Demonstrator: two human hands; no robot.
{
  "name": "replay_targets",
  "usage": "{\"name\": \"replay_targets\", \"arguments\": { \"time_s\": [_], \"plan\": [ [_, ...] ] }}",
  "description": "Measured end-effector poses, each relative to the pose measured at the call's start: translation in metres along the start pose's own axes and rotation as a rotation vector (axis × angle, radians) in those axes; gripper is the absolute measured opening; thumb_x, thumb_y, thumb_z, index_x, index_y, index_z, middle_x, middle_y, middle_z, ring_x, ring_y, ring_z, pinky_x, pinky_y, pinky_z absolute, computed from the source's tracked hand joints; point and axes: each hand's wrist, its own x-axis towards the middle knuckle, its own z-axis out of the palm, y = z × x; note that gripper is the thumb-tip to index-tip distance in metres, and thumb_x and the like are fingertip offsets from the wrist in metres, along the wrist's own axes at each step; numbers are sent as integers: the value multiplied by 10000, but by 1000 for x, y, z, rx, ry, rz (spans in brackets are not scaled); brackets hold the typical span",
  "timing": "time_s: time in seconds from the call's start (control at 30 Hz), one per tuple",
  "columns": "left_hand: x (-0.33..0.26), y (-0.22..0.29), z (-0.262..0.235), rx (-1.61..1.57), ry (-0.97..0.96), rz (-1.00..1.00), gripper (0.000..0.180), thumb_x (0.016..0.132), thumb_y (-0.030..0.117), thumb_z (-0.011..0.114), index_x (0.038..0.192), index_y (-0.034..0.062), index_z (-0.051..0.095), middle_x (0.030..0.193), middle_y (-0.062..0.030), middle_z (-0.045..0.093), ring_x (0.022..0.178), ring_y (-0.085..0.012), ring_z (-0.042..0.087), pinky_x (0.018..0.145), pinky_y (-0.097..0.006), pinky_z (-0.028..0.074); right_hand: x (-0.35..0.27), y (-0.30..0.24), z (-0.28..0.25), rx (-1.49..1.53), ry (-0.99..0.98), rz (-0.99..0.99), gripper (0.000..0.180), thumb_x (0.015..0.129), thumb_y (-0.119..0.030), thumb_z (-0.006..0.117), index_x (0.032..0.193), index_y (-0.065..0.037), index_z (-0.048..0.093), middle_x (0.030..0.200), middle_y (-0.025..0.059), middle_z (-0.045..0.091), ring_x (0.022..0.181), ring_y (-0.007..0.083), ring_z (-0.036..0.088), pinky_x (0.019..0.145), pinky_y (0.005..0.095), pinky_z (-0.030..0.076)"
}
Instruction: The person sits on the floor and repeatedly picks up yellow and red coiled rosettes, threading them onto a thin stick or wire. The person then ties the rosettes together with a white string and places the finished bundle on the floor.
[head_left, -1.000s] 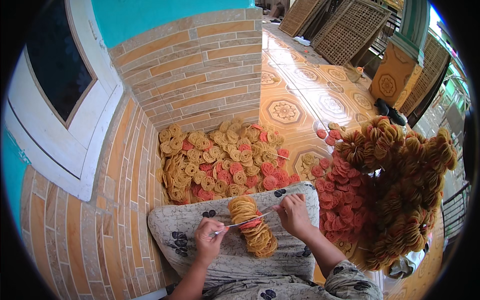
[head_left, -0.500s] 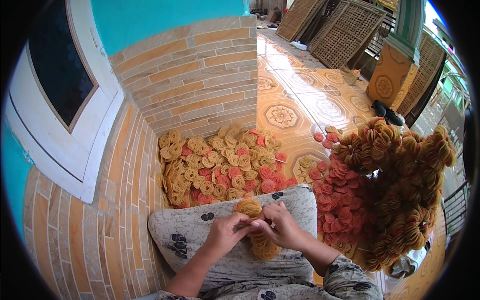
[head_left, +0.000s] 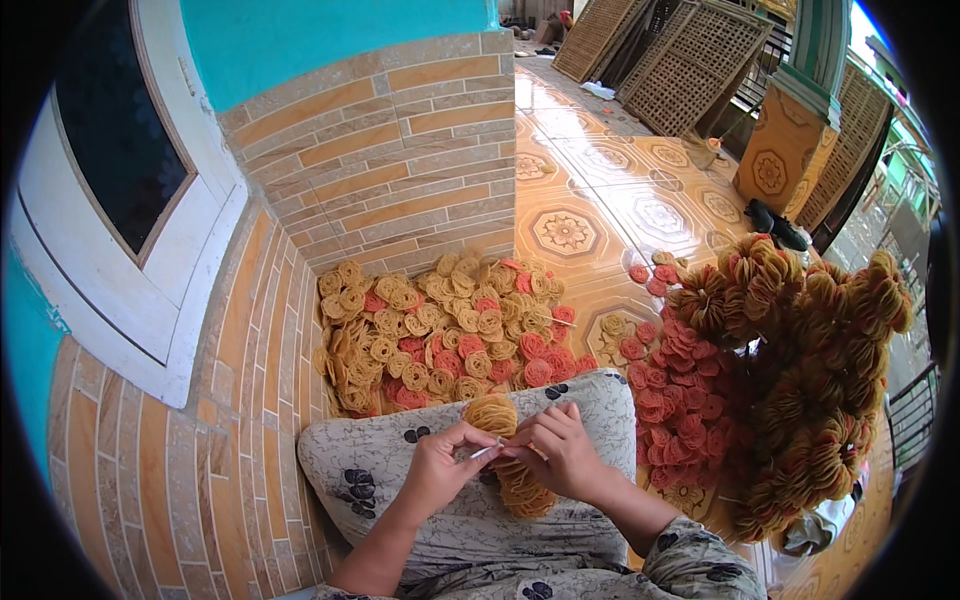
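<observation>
While both hands met over the lap, the stack of golden ring-shaped crackers (head_left: 510,450) stood between them, its long axis running away from the person, from a rounded top near the knees down to a lower end close to the body. The left hand (head_left: 440,470) was pinched on a thin pale strip (head_left: 484,452) that crossed the stack about a third of the way down; the right hand (head_left: 562,455) was clenched on the stack itself at the same height, fingers curled over its side. Neither hand was nearer than the other: both touched the stack at the tie, left from the left side, right from the right.

Under the stack lay the lap cloth (head_left: 400,460), pale with dark flower marks. Just beyond the knees, a loose heap of golden and red crackers (head_left: 440,335) rested against the brick-tiled wall (head_left: 390,170). To the right, tied bundles of crackers (head_left: 820,380) were piled high on the patterned floor tiles (head_left: 600,210), with red ones (head_left: 690,400) nearer the lap. Nothing stood between the hands and the stack.
</observation>
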Motion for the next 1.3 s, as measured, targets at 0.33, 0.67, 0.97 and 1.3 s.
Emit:
{"name": "replay_targets", "arguments": {
  "time_s": [0.33, 0.67, 0.97, 1.3],
  "plan": [
    [3, 2, -6, 888, 97, 746, 218, 648, -10, 715, 813, 69, 597, 933, -7, 600, 884, -199, 567, 812, -373, 449, -7, -2, 28, 488, 8, 376, 121, 882, -152, 629, 953, -55, 640, 827, 95, 631, 811, 279, 577, 759, 346, 434],
    [-9, -11, 2, 588, 167, 554, 226, 706, -27, 745, 773, 81, 558, 844, -28, 610, 825, -204, 574, 792, -340, 448, -9, 0, 24, 306, 161, 410, 136, 865, -145, 655, 795, -30, 675, 715, 61, 616, 695, 165, 542, 767, 303, 377],
    [-56, -87, -6, -173, 377, -69, 149, 884, 45, 640, 859, 64, 494, 930, -62, 595, 846, -112, 575, 770, -240, 464, -55, 54, 43, 622, 297, 849, 181, 914, -148, 609, 820, 1, 648, 752, 31, 591, 722, 82, 516, 644, 251, 414],
    [-10, -61, -2, -1517, -146, -305, 828, 857, 745, 295, 1097, 10, 589, 1114, -194, 612, 1047, -313, 595, 875, -429, 516, -33, 29, 29, 1101, 185, 493, 568, 921, -406, 557, 1351, -67, 406, 1401, 164, 403, 1276, 313, 419, 1059, 433, 322]
  ]
}}
